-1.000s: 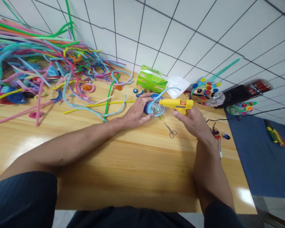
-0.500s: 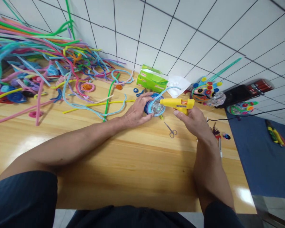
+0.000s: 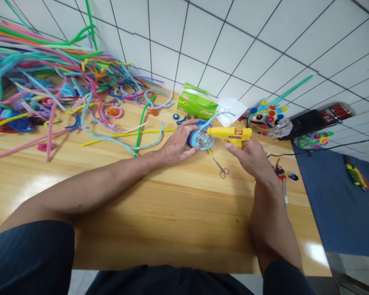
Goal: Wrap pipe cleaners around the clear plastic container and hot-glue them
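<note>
My left hand (image 3: 182,142) is wrapped round a clear, round plastic container (image 3: 204,140) ringed with blue pipe cleaners. A loose light-blue pipe cleaner (image 3: 214,117) end curves up from its rim toward the upper right. In my right hand (image 3: 252,157) is a yellow glue gun (image 3: 229,132), gripped by the handle. Its nozzle points left and meets or hovers just over the container's ringed edge; I cannot tell whether they touch. Small scissors (image 3: 222,169) lie on the table just below the glue gun.
A large heap of coloured pipe cleaners (image 3: 55,69) spreads over the left. Behind the container stand a green tissue box (image 3: 197,102) and a white sheet (image 3: 232,110). Decorated figures (image 3: 266,119) stand at the right, near a black cable (image 3: 326,145). Pliers (image 3: 355,172) lie on the blue surface.
</note>
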`<state>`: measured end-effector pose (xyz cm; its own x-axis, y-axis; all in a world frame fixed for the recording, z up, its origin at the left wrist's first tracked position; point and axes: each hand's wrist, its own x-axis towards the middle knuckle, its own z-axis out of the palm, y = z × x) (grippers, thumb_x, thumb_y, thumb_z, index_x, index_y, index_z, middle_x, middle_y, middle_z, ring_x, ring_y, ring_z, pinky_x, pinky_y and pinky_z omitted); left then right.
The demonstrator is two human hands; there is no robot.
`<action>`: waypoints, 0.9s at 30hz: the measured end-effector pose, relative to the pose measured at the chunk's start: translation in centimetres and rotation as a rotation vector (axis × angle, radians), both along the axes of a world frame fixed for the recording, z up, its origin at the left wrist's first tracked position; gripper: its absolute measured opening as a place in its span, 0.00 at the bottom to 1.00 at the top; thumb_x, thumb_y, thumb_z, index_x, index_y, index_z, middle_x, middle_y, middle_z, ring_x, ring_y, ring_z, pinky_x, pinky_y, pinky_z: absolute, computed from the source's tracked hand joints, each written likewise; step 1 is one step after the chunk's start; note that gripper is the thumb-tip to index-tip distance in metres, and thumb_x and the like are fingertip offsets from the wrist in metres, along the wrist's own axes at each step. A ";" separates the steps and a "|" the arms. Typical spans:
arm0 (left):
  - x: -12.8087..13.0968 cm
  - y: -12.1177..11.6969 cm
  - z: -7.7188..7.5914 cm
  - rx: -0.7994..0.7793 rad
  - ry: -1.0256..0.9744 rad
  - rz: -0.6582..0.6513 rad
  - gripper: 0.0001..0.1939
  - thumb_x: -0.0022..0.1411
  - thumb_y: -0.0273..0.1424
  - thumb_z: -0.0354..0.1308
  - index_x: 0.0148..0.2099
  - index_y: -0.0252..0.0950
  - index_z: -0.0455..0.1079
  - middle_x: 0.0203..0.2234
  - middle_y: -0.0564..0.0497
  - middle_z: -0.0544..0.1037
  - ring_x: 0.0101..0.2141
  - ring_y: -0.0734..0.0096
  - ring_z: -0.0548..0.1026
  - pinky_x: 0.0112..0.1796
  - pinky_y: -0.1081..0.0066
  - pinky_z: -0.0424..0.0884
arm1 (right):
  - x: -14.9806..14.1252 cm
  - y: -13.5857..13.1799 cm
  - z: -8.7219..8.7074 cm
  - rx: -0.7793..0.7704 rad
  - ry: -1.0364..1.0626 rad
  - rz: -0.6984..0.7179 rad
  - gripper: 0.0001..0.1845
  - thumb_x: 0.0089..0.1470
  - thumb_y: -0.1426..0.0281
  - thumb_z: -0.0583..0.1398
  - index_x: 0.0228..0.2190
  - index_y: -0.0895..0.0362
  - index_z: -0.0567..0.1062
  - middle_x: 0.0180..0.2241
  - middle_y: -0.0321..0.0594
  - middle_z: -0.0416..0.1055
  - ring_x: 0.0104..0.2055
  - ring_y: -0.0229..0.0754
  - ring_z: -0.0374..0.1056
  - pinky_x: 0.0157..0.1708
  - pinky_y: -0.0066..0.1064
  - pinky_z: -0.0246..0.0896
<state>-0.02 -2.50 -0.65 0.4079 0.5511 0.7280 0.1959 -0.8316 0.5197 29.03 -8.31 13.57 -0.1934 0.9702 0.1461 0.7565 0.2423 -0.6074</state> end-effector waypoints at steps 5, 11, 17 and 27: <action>0.0 0.1 -0.1 0.023 -0.013 0.006 0.37 0.81 0.48 0.68 0.80 0.43 0.59 0.77 0.30 0.71 0.79 0.36 0.71 0.76 0.32 0.74 | 0.2 0.1 -0.1 0.008 -0.014 0.005 0.21 0.67 0.48 0.68 0.48 0.50 0.86 0.47 0.48 0.90 0.49 0.62 0.85 0.55 0.58 0.81; -0.1 0.1 -0.1 0.021 0.001 0.012 0.37 0.81 0.49 0.68 0.80 0.43 0.60 0.77 0.30 0.72 0.79 0.36 0.72 0.76 0.32 0.75 | 0.4 0.1 -0.2 0.011 -0.019 0.015 0.22 0.68 0.46 0.68 0.48 0.50 0.85 0.47 0.47 0.89 0.49 0.63 0.85 0.55 0.58 0.81; -0.1 0.1 -0.2 -0.032 0.001 -0.010 0.38 0.80 0.48 0.69 0.80 0.43 0.59 0.78 0.29 0.70 0.80 0.34 0.69 0.77 0.30 0.71 | 0.7 0.4 -0.6 0.051 -0.013 0.029 0.26 0.69 0.37 0.68 0.46 0.45 0.86 0.42 0.48 0.89 0.44 0.64 0.84 0.49 0.61 0.82; 0.0 0.1 -0.1 0.011 0.006 0.010 0.38 0.80 0.47 0.68 0.80 0.43 0.58 0.78 0.30 0.70 0.80 0.35 0.70 0.76 0.31 0.73 | 0.8 0.4 -0.6 0.025 -0.019 0.031 0.29 0.70 0.35 0.67 0.48 0.46 0.87 0.45 0.52 0.89 0.49 0.69 0.85 0.55 0.67 0.82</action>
